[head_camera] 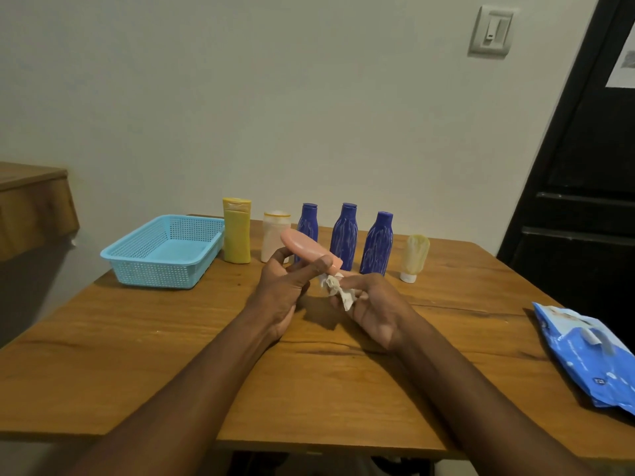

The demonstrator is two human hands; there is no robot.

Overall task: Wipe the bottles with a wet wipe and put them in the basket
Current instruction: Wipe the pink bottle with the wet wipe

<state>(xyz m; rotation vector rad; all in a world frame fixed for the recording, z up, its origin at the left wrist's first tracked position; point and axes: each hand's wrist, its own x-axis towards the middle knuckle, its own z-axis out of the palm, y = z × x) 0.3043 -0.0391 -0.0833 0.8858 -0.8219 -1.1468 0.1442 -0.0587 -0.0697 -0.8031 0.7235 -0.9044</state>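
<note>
On the tabletop (171, 338), the basket (158, 274) sits at the far left. A row runs rightward along the far edge: a flip-cap bottle (237, 231) just beside the basket's right wall, a short bottle (275, 235), three matching bottles (345, 235) side by side, and a tube (414, 257) standing on its cap at the right end. Before the row, near the middle, the left hand (285, 283) holds a tilted bottle (305, 247) above the tabletop, overlapping the short bottle. Just right of it, the right hand (374, 304) holds a wet wipe (336, 290) at that bottle's lower end. A wipe pack (584, 352) lies at the near right edge, well apart.
</note>
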